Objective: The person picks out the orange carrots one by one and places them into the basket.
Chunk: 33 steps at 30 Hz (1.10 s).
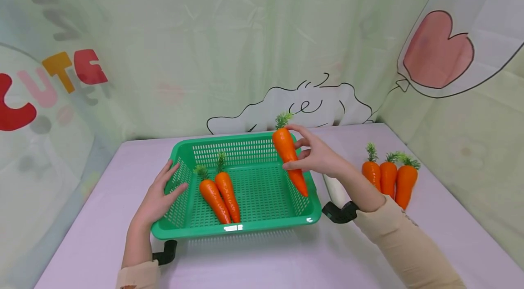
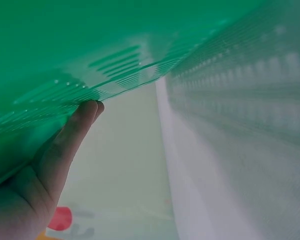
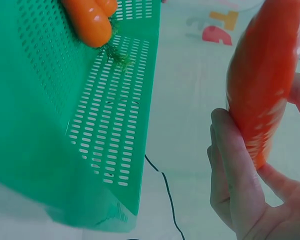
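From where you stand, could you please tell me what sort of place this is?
Probably a curtained tabletop workspace, judging by the cartoon-printed curtains, pale table and green plastic basket.

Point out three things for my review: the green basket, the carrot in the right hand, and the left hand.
Green basket (image 1: 264, 193): head view, on the bare slotted floor.
Held carrot (image 1: 284, 144): head view, on the upper orange body.
Left hand (image 1: 158, 198): head view, on the back of the hand.

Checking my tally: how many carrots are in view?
6: two carrots in the green basket, one in the right hand, three on the right of the table, where the forearm may hide more.
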Tool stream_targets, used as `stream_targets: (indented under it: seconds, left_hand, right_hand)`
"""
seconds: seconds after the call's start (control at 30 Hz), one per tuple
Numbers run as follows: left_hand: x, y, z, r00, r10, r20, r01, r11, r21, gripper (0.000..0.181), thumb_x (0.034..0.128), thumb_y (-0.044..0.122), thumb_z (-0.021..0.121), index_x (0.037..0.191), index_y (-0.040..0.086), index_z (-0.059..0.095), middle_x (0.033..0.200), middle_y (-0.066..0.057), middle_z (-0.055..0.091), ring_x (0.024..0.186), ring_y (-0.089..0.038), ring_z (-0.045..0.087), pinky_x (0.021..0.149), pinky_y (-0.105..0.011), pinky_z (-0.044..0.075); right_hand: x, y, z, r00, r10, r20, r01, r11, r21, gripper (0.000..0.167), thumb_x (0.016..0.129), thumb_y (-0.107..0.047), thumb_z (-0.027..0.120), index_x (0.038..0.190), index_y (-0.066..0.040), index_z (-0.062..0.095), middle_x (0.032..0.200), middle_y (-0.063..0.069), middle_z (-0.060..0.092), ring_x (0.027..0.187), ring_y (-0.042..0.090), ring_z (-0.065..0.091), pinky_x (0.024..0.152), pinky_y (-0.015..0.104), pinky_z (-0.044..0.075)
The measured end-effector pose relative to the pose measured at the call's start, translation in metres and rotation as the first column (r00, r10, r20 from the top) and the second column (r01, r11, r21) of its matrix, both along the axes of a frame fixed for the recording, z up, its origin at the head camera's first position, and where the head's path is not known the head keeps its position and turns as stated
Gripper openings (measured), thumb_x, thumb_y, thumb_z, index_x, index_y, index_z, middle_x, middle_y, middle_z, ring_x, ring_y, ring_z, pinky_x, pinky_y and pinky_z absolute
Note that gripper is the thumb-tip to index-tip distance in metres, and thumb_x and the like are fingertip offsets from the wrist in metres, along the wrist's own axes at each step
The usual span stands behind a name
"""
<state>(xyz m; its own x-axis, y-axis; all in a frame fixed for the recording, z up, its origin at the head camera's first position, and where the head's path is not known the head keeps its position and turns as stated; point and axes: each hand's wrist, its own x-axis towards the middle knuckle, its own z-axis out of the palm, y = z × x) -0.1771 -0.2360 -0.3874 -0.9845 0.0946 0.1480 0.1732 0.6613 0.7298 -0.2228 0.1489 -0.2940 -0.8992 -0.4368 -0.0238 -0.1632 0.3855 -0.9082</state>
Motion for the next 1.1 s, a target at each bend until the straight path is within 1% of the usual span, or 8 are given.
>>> stream_targets:
  seconds: [0.1, 0.2, 0.37, 0.57, 0.77, 0.97, 1.1]
  left_hand:
    - [-0.001, 0.000, -0.001, 1.000, 0.003, 0.002, -0.003, 1.000, 0.004, 0.066, 0.0911, 0.034, 0.055, 0.144, 0.007, 0.027, 0.153, -0.010, 0.009, 0.136, -0.039, 0.011, 0.098, -0.066, 0.018]
    - [-0.002, 0.000, -0.001, 1.000, 0.001, 0.003, -0.001, 1.000, 0.000, 0.065, 0.0915, 0.034, 0.055, 0.144, 0.008, 0.026, 0.153, -0.010, 0.008, 0.136, -0.039, 0.011, 0.098, -0.067, 0.018]
    - [-0.002, 0.000, 0.001, 1.000, 0.000, 0.003, 0.000, 1.000, -0.007, 0.065, 0.0920, 0.034, 0.054, 0.144, 0.008, 0.027, 0.152, -0.010, 0.009, 0.135, -0.039, 0.012, 0.099, -0.066, 0.018]
    - [-0.003, 0.000, 0.002, 1.000, -0.008, 0.000, 0.008, 1.000, -0.007, 0.064, 0.0922, 0.034, 0.053, 0.144, 0.007, 0.027, 0.152, -0.012, 0.009, 0.135, -0.040, 0.012, 0.099, -0.066, 0.018]
    - [-0.003, 0.001, 0.002, 1.000, -0.016, -0.006, 0.016, 1.000, -0.006, 0.064, 0.0920, 0.034, 0.054, 0.144, 0.006, 0.027, 0.152, -0.012, 0.009, 0.135, -0.040, 0.012, 0.099, -0.065, 0.018]
    - [-0.002, 0.000, 0.002, 1.000, -0.012, -0.003, 0.012, 1.000, -0.002, 0.066, 0.0914, 0.035, 0.054, 0.144, 0.006, 0.027, 0.152, -0.012, 0.009, 0.135, -0.040, 0.011, 0.099, -0.065, 0.018]
    - [-0.001, 0.000, 0.002, 1.000, -0.007, 0.005, 0.007, 1.000, 0.001, 0.066, 0.0915, 0.035, 0.054, 0.144, 0.007, 0.027, 0.153, -0.011, 0.008, 0.136, -0.039, 0.011, 0.099, -0.065, 0.017]
  right_hand:
    - [-0.002, -0.004, -0.001, 1.000, -0.001, -0.003, 0.001, 1.000, 0.010, 0.084, 0.075, -0.010, 0.075, 0.141, -0.023, 0.025, 0.108, 0.022, 0.046, 0.074, 0.027, 0.059, 0.065, 0.038, 0.054]
    - [-0.003, -0.008, -0.001, 1.000, -0.007, -0.028, 0.008, 0.999, 0.043, 0.085, 0.074, -0.013, 0.076, 0.141, -0.023, 0.026, 0.108, 0.021, 0.047, 0.073, 0.026, 0.060, 0.064, 0.036, 0.054]
    - [-0.006, -0.015, 0.000, 0.999, -0.011, -0.036, 0.013, 0.998, 0.063, 0.086, 0.073, -0.015, 0.077, 0.141, -0.025, 0.026, 0.109, 0.020, 0.049, 0.077, 0.027, 0.061, 0.064, 0.036, 0.054]
    - [-0.007, -0.025, 0.003, 0.999, 0.001, -0.033, 0.001, 0.998, 0.058, 0.086, 0.071, -0.014, 0.078, 0.140, -0.025, 0.028, 0.107, 0.020, 0.051, 0.074, 0.027, 0.062, 0.063, 0.037, 0.054]
    - [-0.014, -0.036, 0.001, 1.000, 0.016, -0.022, -0.014, 0.998, 0.064, 0.085, 0.072, -0.014, 0.078, 0.139, -0.026, 0.028, 0.108, 0.019, 0.051, 0.076, 0.027, 0.062, 0.062, 0.036, 0.054]
    - [-0.019, -0.047, 0.000, 0.999, 0.041, -0.005, -0.041, 0.999, 0.026, 0.084, 0.072, -0.011, 0.077, 0.139, -0.022, 0.028, 0.108, 0.021, 0.048, 0.077, 0.028, 0.063, 0.062, 0.037, 0.055]
    - [-0.023, -0.055, -0.002, 0.998, 0.055, 0.008, -0.055, 0.998, 0.022, 0.084, 0.072, -0.011, 0.077, 0.139, -0.023, 0.027, 0.107, 0.021, 0.049, 0.077, 0.027, 0.064, 0.062, 0.038, 0.055]
